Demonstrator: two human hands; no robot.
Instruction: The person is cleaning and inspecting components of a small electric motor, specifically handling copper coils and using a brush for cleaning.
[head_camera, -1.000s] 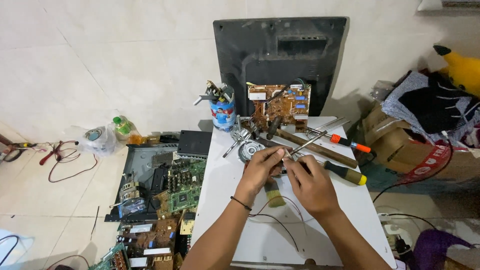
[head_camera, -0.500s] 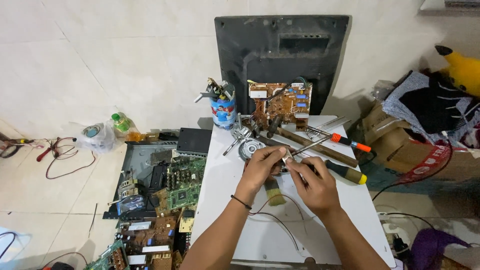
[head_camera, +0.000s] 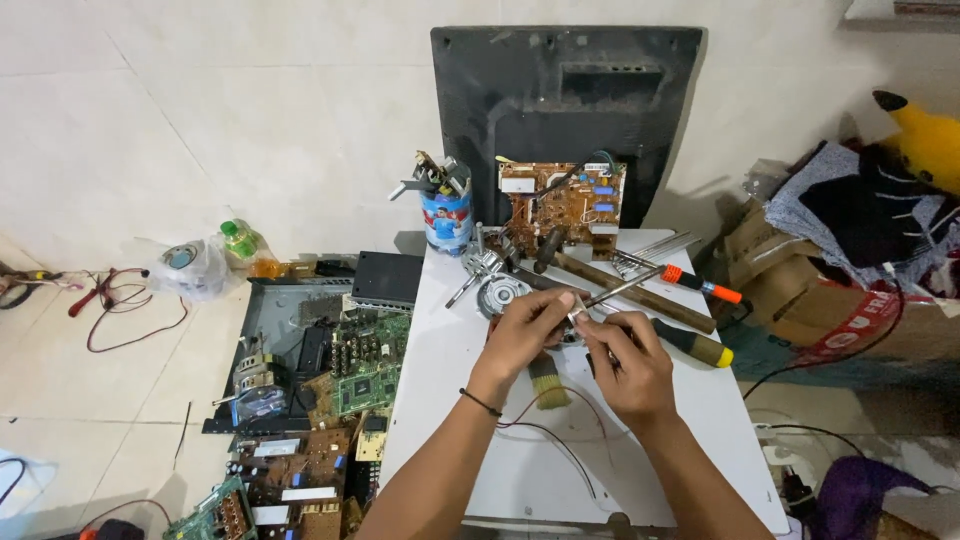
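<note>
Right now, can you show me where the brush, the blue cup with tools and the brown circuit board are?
brush (head_camera: 549, 385), head view, on its pale bristles.
blue cup (head_camera: 447, 221), head view, on its side wall.
brown circuit board (head_camera: 563, 203), head view, on its middle.

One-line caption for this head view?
Left hand and right hand pinch a small metal part above a white table.

Matt white table (head_camera: 460, 400); shiny metal screwdriver shaft (head_camera: 625, 290); matt black plastic panel (head_camera: 560, 110).
</note>
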